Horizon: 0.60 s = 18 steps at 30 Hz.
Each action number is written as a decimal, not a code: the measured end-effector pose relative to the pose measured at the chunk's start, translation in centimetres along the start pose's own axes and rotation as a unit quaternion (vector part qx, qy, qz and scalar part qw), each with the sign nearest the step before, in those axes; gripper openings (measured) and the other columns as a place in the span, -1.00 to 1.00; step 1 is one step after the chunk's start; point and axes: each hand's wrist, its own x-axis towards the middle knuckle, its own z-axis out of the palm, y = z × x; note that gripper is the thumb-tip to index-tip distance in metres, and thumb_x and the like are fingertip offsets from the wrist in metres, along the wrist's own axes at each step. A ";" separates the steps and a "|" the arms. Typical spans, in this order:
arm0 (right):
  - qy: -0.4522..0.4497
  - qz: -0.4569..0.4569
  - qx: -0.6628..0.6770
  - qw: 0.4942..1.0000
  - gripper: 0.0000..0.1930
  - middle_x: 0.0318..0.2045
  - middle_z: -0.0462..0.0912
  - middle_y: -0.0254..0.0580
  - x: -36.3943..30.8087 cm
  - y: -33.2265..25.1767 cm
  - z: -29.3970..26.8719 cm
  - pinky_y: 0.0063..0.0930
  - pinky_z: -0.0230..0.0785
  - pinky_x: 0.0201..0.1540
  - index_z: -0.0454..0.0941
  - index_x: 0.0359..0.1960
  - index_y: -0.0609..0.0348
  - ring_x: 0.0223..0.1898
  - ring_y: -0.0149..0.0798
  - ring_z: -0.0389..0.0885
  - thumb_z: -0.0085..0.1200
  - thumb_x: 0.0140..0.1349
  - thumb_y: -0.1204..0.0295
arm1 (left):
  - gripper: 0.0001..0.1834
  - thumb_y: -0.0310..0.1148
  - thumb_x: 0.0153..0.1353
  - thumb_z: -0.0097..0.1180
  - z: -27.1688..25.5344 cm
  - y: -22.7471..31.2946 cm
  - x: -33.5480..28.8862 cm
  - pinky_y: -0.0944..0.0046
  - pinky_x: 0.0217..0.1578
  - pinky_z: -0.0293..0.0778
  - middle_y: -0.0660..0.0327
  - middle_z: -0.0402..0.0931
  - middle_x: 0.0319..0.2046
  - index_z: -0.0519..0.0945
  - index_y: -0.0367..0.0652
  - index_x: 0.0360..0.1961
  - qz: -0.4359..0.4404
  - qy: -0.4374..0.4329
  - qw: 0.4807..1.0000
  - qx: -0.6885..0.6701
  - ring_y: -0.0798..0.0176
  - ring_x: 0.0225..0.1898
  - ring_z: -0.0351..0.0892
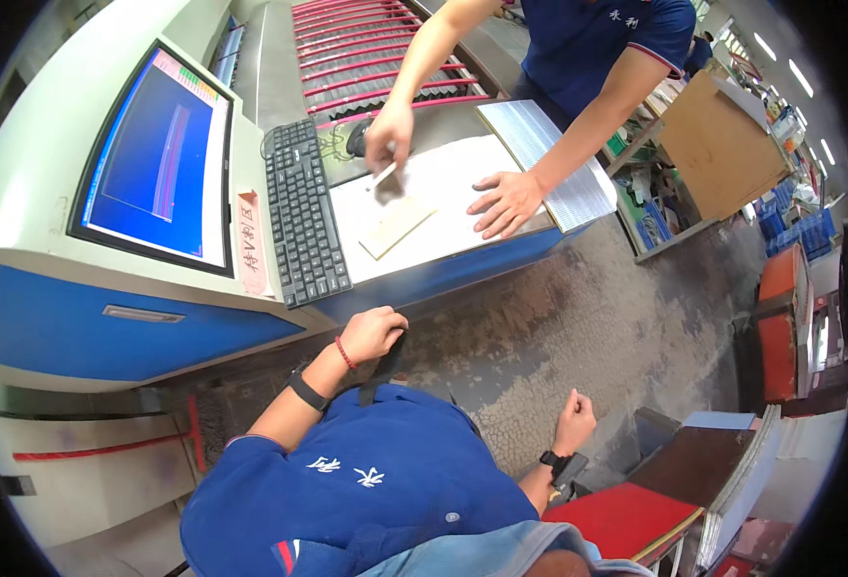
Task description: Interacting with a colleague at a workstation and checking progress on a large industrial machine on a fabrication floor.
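Left hand (374, 333): curled, contents unclear; a reach toward 11 o'clock could press the keyboard (306, 216). Right hand (575, 421): half-curled, closure unclear; a swing toward 4 o'clock could strike the stack (685, 469).

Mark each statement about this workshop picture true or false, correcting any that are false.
1. The black rectangular keyboard lies beside the black-framed rectangular monitor. True.
2. The wearer's left hand has a red beaded bracelet at its wrist. True.
3. The wearer's right hand rests on the keyboard. False: it is apart from the keyboard, seen against the worn grey floor.
4. The co-worker's spread hand lies on the flat white sheet. True.
5. The pale-yellow rectangular piece stands upright. False: it lies flat on the sheet.
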 end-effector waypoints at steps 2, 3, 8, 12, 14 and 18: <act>-0.027 -0.015 0.009 0.999 -0.76 -0.68 0.52 -0.07 -0.2 -0.4 1.4 -0.31 0.31 -0.52 0.61 -0.44 0.21 -0.66 -0.19 0.45 0.19 0.26 0.28 | -0.88 -0.36 0.15 0.16 -0.2 -0.3 -0.2 0.09 -0.25 0.53 0.14 0.55 -0.36 0.65 -0.06 -0.28 0.018 0.002 1.000 0.010 0.01 -0.26 0.59; -0.027 -0.018 0.005 0.999 -0.76 -0.68 0.52 -0.07 -0.3 -0.8 1.9 -0.31 0.31 -0.52 0.61 -0.44 0.21 -0.66 -0.19 0.45 0.19 0.26 0.28 | -0.88 -0.36 0.15 0.16 -0.2 -0.6 -0.2 0.09 -0.25 0.53 0.14 0.55 -0.36 0.65 -0.06 -0.28 0.018 0.004 1.000 0.005 0.01 -0.26 0.59; -0.079 -0.061 -0.015 0.995 -0.79 -0.66 0.55 -0.03 -1.2 -1.8 4.1 -0.28 0.34 -0.51 0.63 -0.44 0.18 -0.63 -0.07 0.52 0.22 0.22 0.30 | -0.86 -0.38 0.11 0.20 -0.3 -1.0 -1.0 0.10 -0.26 0.54 0.15 0.53 -0.31 0.63 -0.08 -0.27 0.049 0.006 0.999 0.018 0.02 -0.25 0.59; -0.122 -0.065 -0.015 0.990 -0.79 -0.65 0.56 -0.02 -1.5 -2.7 4.5 -0.27 0.36 -0.50 0.63 -0.46 0.18 -0.62 -0.03 0.54 0.24 0.19 0.30 | -0.80 -0.45 0.05 0.23 -1.0 -0.6 0.0 0.12 -0.24 0.52 0.14 0.50 -0.28 0.59 -0.12 -0.25 0.070 0.057 0.996 0.014 0.03 -0.22 0.56; -0.121 -0.094 -0.047 0.987 -0.79 -0.63 0.58 -0.01 -1.3 -3.7 4.5 -0.25 0.38 -0.49 0.63 -0.46 0.17 -0.60 0.00 0.56 0.24 0.19 0.28 | -0.79 -0.47 0.03 0.24 -1.4 0.0 0.8 0.12 -0.23 0.53 0.14 0.51 -0.27 0.58 -0.13 -0.25 0.087 0.100 0.991 -0.006 0.03 -0.22 0.56; -0.158 -0.135 -0.037 0.977 -0.77 -0.60 0.61 -0.02 0.2 -4.5 6.1 -0.23 0.41 -0.47 0.64 -0.46 0.17 -0.55 0.01 0.61 0.24 0.18 0.25 | -0.77 -0.50 0.04 0.23 -1.5 0.4 2.3 0.12 -0.21 0.53 0.12 0.52 -0.25 0.58 -0.15 -0.23 0.078 0.157 0.985 0.005 0.02 -0.20 0.57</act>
